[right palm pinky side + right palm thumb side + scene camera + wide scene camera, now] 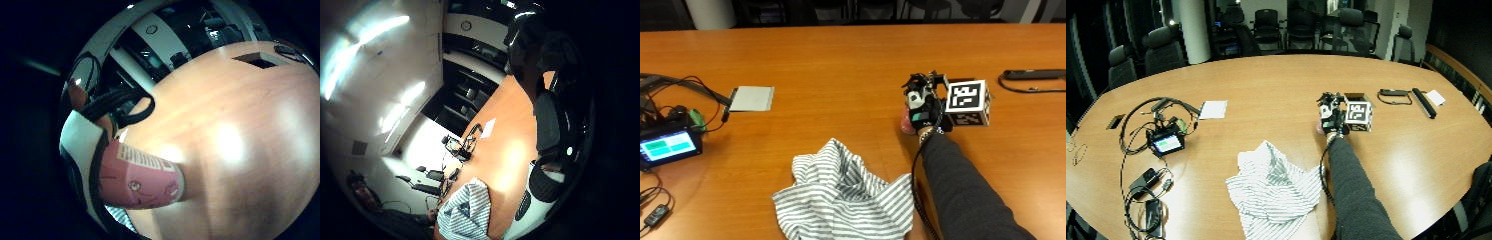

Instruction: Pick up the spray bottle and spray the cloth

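A pink spray bottle stands on the wooden table, right of the middle. My gloved right hand is wrapped round it from the side, fingers curled about its upper part, so only the pink lower body shows. In the little finger side palm view the pink bottle with its printed label lies close against the palm. A grey and white striped cloth lies crumpled near the front edge, left of my forearm and apart from the bottle. The thumb side palm view shows the cloth too.
A small device with a lit screen and tangled cables sits at the left edge. A white pad lies beyond it. A black strip with a cord is at the far right. Office chairs ring the table.
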Motion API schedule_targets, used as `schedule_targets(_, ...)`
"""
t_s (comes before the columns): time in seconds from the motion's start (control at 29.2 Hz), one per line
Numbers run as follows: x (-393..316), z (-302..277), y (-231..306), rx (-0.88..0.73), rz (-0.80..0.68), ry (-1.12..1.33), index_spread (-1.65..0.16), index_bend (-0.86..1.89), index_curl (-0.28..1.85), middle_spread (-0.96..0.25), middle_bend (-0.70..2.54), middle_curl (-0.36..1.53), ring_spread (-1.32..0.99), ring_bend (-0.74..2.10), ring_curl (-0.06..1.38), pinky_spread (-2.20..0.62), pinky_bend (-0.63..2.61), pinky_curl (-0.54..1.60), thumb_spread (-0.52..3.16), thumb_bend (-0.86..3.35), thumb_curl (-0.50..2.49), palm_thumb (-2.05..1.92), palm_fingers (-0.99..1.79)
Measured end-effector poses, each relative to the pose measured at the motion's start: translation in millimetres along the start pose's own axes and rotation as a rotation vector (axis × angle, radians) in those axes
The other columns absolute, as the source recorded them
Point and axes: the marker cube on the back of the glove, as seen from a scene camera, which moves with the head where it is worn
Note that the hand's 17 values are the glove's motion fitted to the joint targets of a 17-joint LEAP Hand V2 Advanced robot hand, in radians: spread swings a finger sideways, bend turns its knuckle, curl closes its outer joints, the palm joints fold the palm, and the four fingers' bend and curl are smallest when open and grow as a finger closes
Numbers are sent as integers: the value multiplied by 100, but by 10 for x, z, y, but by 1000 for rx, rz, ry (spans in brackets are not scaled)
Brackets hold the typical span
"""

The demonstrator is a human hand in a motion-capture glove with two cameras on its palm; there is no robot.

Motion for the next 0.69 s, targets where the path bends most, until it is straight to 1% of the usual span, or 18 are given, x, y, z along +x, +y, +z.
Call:
schedule_targets(0.1, 150, 69, 150, -95, 29, 10, -31, 17, 39, -26, 50, 51, -23, 50, 43, -26, 45, 38, 143, 12, 38, 85, 128)
schedule_targets(0.24, 59, 141, 333, -320, -2, 44, -30, 18, 40, -26, 52, 52, -22, 50, 43, -25, 44, 38, 146, 12, 39, 86, 125)
schedule_targets(0.34, -170, 209, 395, -518, -71, 106, -30, 17, 41, -26, 52, 53, -22, 51, 44, -25, 44, 38, 147, 13, 39, 87, 126)
schedule_targets(0.48, -615, 219, 456, -750, -196, 283, -30, 17, 42, -26, 53, 54, -21, 51, 44, -26, 45, 38, 149, 13, 40, 87, 125)
schedule_targets(0.58, -875, 156, 543, -883, -273, 418, -30, 15, 42, -26, 52, 54, -22, 53, 44, -26, 47, 39, 149, 12, 40, 87, 126)
schedule_targets(0.69, -1002, 86, 663, -974, -324, 538, -30, 14, 41, -26, 52, 54, -21, 54, 45, -28, 51, 40, 150, 12, 40, 86, 128)
